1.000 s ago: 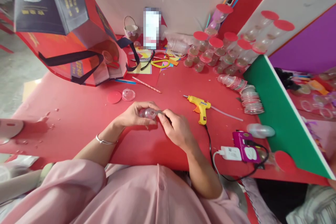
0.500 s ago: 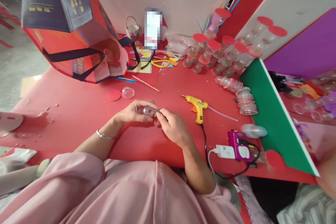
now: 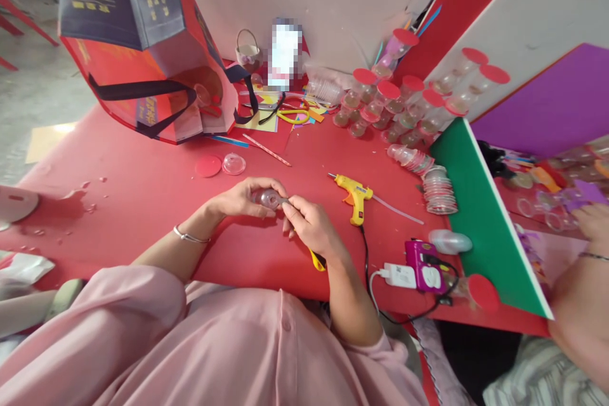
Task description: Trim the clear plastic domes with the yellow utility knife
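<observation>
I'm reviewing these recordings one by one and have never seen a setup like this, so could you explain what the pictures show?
There is no robot here: a person works with two bare hands. Every picture comes from one camera worn on that person's head, looking forward and down.

The left hand holds a small clear plastic piece. The right hand holds a slim tool with a yellow end, its tip at the piece; its exact type is unclear.

On the red table lie a yellow glue gun, a red disc, a clear dome and a striped straw. A large bag stands on the left. Another person's hand shows at the right edge.
</observation>
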Tool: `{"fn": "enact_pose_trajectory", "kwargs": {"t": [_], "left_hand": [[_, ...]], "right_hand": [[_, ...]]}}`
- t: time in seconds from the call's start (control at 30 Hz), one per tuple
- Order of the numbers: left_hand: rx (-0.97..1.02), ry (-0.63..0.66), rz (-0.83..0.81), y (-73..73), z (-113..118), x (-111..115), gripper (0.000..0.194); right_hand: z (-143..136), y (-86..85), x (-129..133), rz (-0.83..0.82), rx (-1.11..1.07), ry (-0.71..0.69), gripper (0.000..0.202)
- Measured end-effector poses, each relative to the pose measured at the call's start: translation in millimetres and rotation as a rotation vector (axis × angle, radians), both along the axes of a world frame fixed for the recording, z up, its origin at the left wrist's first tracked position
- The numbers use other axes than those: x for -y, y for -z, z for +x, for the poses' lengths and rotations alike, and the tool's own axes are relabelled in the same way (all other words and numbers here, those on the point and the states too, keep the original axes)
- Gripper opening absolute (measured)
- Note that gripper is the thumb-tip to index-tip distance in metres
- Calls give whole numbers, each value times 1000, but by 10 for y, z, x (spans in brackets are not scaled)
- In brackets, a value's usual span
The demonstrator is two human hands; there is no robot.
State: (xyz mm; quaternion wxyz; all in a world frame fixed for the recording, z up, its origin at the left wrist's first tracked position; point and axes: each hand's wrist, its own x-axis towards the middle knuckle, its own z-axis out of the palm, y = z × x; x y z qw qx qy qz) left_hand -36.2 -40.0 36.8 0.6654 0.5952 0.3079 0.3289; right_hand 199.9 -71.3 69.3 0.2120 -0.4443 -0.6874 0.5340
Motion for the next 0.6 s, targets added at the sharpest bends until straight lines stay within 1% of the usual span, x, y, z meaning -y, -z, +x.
{"fn": "enact_pose_trajectory", "kwargs": {"t": [0.13,0.3,0.5,0.6], "left_hand": [[-7,11,-2,23,-13,-3,44],[-22,-10,8,47,-26,-22,43],[-30,-6,-70,101,-31,-40,43],[-5,23,-115,140,-34,-45,43]], "right_hand": [[0,-3,2,-1,-3,-2,29],[-13,7,-8,26,13,-10,28],[-21,59,-47,22,16,-28,25],[-21,84,-59,29,22,-27,24]]}}
